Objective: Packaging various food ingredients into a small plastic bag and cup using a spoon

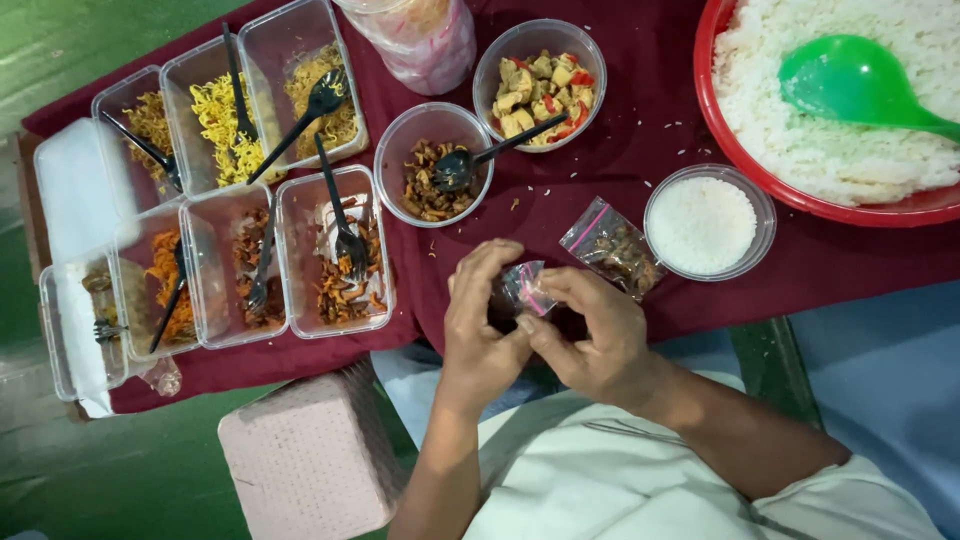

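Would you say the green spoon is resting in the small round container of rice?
No, the green spoon lies on the rice in the big red basin, while the small round container holds no utensil.

tablecloth (pixel 640 150): matt cloth | containers (pixel 335 250): clear glossy plastic | ladle (pixel 850 85): smooth plastic (green)

I held both hands together at the centre, forearms converging from below. My left hand (pixel 482 325) was curled, fingers bent inward. My right hand (pixel 590 335) faced it, thumb and forefinger pinched at the point of contact.
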